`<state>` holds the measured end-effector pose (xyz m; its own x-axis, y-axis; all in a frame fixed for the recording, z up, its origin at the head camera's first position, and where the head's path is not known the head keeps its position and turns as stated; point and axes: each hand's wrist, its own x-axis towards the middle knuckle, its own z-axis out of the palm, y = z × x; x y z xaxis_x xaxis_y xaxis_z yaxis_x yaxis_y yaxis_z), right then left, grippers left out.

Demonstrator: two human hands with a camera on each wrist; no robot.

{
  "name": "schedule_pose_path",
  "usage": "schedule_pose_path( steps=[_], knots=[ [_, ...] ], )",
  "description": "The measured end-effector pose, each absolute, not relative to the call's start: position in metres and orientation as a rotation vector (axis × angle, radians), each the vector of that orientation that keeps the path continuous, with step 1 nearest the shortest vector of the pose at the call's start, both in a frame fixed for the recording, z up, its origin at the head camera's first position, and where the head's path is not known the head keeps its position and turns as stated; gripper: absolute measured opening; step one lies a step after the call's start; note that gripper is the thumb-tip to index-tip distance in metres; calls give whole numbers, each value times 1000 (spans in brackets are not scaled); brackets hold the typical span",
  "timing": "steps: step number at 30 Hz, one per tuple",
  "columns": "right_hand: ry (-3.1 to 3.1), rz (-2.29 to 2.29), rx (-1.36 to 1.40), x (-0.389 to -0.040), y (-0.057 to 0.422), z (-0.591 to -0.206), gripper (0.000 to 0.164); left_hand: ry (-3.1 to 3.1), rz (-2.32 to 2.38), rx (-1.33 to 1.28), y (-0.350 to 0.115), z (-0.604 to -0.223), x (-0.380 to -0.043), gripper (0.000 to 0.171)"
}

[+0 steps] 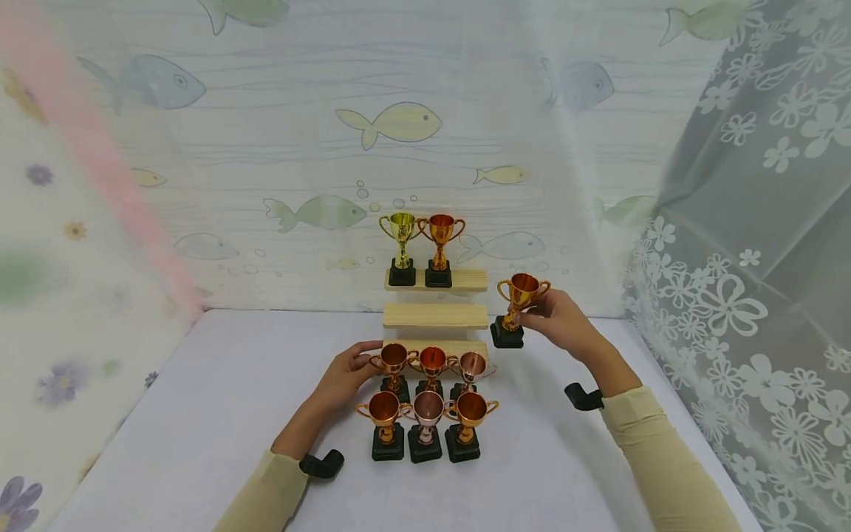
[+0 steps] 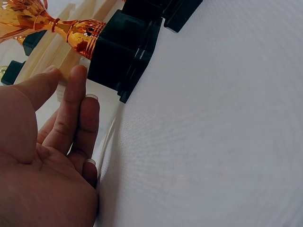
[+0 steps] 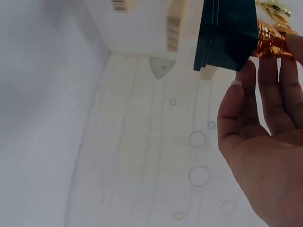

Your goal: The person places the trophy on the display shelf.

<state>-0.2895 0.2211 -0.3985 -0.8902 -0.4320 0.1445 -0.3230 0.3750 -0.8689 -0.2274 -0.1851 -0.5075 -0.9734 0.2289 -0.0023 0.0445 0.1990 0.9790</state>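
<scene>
Right grip (image 1: 558, 318): thumb and fingers pinched on the stem of a shiny orange-gold plastic-looking trophy cup (image 1: 521, 294), two-handled, on a stepped square black base. Cup slightly tilted, held up off the surface, just right of the stand.

Left grip (image 1: 347, 369): low, left of the stand; fingers gently bent, thumb and fingertips at the left end of the pale wooden lowest plank (image 1: 477, 347). Whether they pinch it, cannot tell.

Left of right grip: bare pale wooden middle plank (image 1: 435, 315). Up and left, farther back: pale wooden top plank (image 1: 473, 278) bearing a yellow-gold trophy cup (image 1: 402, 230) and, beside it, an orange-copper one (image 1: 442, 230).

Just right of left grip: a back row of three black-based trophy cups, running copper-orange (image 1: 394, 362), red-orange (image 1: 432, 362), rose-pink (image 1: 472, 367). Nearer the wearer, below that row: copper-orange (image 1: 385, 411), rose-pink (image 1: 428, 411), orange-gold (image 1: 470, 411).

Under both grips, white surface (image 1: 545, 443). Beyond them, pale fish-printed cloth (image 1: 405, 122). Beige sleeves (image 1: 651, 443) on both arms.
</scene>
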Motion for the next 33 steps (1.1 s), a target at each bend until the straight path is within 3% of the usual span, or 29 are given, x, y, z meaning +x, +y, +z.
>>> schedule_pose_path(
  steps=[12,33],
  knots=[
    [2623,-1548,-614,-317,193,-365,34,2329,1869,253,-185,-507,-229,48],
    [2684,-1655,-406,-355,150,-363,33,2315,1872,262,-186,-510,-232,48]
  ],
)
